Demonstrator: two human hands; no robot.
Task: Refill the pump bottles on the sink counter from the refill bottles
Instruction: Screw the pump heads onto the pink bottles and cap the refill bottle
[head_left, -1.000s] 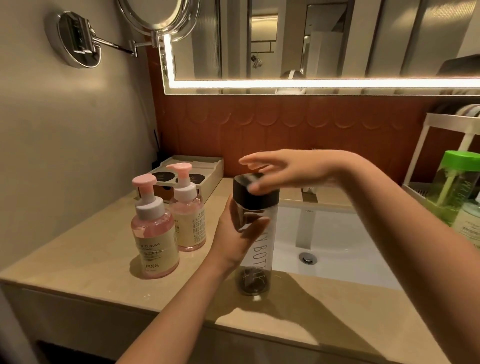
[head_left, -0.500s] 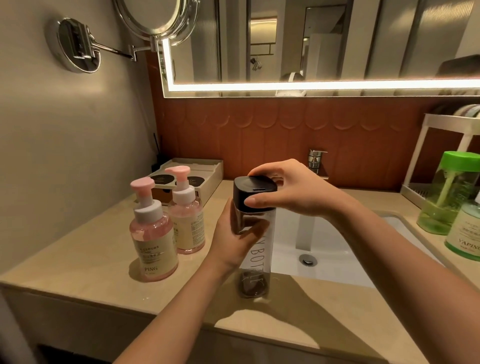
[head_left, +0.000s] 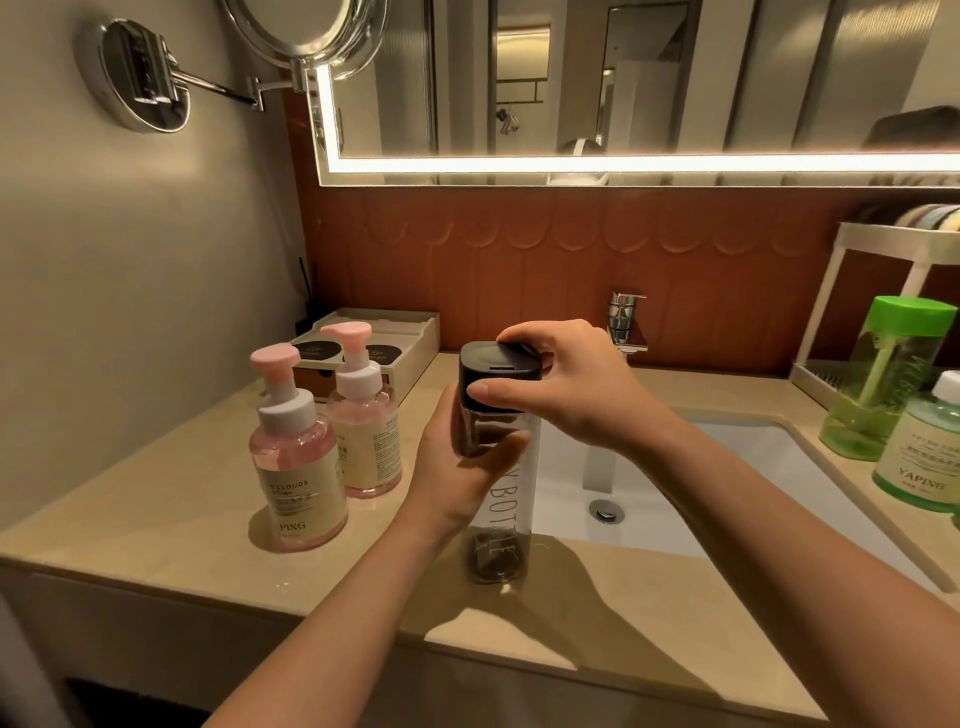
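right hand (head_left: 566, 395): fingers (head_left: 524, 335) curled over black cap (head_left: 488, 364), thumb on its front edge, gripping, probably to twist it
left hand (head_left: 457, 467): wrapped round clear bottle (head_left: 498, 525) just under the cap, bracing it against the turn
clear bottle: upright, base on counter (head_left: 156, 519), just beside sink (head_left: 753, 467)
pink pump bottles (head_left: 298, 467): two, near on the left, pumps on, untouched
green bottles (head_left: 883, 395): far right, well apart
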